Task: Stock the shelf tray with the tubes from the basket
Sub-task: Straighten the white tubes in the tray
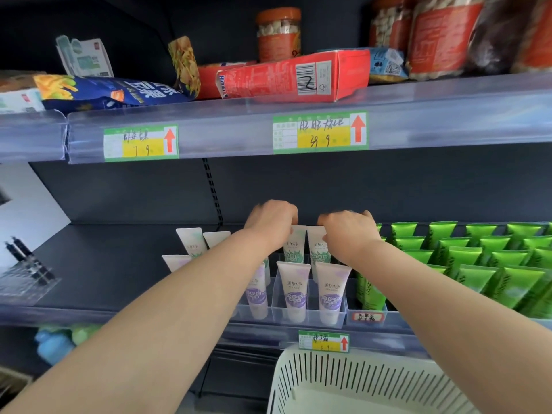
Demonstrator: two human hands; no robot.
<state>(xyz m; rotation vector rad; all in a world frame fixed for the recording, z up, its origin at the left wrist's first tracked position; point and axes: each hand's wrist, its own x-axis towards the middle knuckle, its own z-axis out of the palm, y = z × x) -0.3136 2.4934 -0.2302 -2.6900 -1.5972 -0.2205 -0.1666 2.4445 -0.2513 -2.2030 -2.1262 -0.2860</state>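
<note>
Left hand [270, 219]: fingers curled down over the crimped top of left tube [295, 246], pinching it. Right hand [348, 230]: same hold on right tube [317, 249], just beside it at 3 o'clock. Both tubes: white, green-printed, upright in the back row of the clear shelf tray [312, 312]. Handling, judged: light, soft-walled, glossy and likely slippery. The flat crimp gives the firmest purchase, and the body would dent if squeezed. Purple-label tubes [295, 294]: front row, 6 o'clock of the hands. Green tubes [478, 258]: 3 o'clock. Basket [358, 372]: 6 o'clock, below the shelf; no tubes in its visible part.
</note>
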